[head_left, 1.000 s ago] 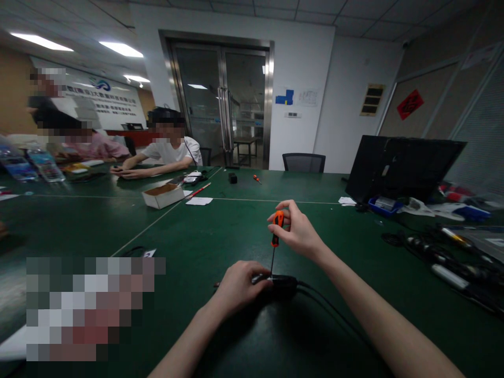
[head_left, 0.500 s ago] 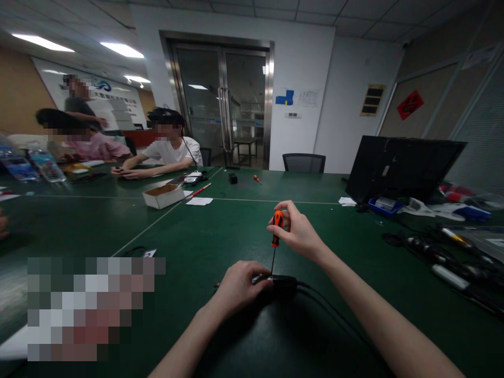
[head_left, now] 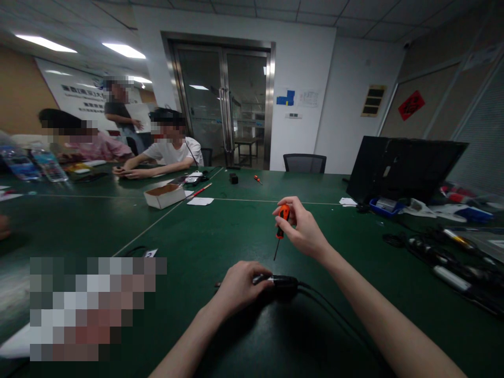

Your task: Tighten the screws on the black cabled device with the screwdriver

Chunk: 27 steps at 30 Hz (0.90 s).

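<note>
My right hand [head_left: 301, 226] grips the orange and black handle of a screwdriver [head_left: 283, 216]. Its thin shaft points down, and the tip hangs a little above a black device [head_left: 285, 286] on the green table [head_left: 189, 236]. My left hand [head_left: 242, 286] is closed around the left end of that device, with the thumb and fingers at its silvery part. Two dark cables leave the device's right end and curve toward the lower right. The left end of the device is largely hidden behind my left hand.
A white open box [head_left: 164, 197], papers [head_left: 200, 201] and a second small screwdriver [head_left: 258, 179] lie farther back. A black monitor [head_left: 405, 168] stands at the right, above cables and tools. Several people are at the left, near water bottles [head_left: 49, 163].
My right hand has lifted the screwdriver slightly up and right, so its tip is off the device. My left hand stays put. A standing person in the background has moved right.
</note>
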Each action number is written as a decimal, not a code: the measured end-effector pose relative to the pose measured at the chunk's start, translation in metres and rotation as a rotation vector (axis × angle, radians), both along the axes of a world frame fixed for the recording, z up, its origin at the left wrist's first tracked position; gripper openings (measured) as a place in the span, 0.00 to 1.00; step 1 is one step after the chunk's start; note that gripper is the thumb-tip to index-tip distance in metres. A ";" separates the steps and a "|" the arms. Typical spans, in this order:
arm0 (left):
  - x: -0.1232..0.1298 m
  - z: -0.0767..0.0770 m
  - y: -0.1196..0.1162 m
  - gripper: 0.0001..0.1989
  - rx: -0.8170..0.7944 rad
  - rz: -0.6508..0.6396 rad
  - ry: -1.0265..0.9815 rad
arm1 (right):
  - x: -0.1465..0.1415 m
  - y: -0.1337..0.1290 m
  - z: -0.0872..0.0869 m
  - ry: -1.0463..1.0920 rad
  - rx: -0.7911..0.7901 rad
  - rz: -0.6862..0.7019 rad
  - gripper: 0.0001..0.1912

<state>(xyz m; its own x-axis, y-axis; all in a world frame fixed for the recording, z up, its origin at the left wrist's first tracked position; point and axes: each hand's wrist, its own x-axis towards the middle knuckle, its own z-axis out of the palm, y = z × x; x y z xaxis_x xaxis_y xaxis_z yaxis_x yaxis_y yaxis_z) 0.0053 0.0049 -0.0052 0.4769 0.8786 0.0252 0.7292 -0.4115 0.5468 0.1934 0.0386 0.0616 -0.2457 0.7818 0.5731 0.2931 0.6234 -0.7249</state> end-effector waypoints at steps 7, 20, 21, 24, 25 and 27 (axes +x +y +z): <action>0.000 -0.001 0.000 0.17 0.002 0.005 0.005 | -0.003 -0.009 -0.001 -0.460 0.102 -0.075 0.06; -0.001 -0.006 0.003 0.12 0.028 -0.027 0.050 | -0.013 -0.006 -0.024 -1.116 -0.281 0.131 0.12; -0.001 -0.007 0.004 0.12 0.028 -0.032 0.050 | -0.012 -0.006 -0.025 -1.122 -0.283 0.139 0.12; -0.001 -0.007 0.004 0.12 0.033 -0.029 0.052 | -0.012 -0.005 -0.027 -1.131 -0.276 0.161 0.12; -0.001 -0.007 0.004 0.11 0.036 -0.025 0.053 | -0.011 -0.004 -0.028 -1.131 -0.270 0.168 0.12; -0.001 -0.006 0.003 0.12 0.039 -0.016 0.054 | -0.011 -0.004 -0.028 -1.128 -0.257 0.182 0.12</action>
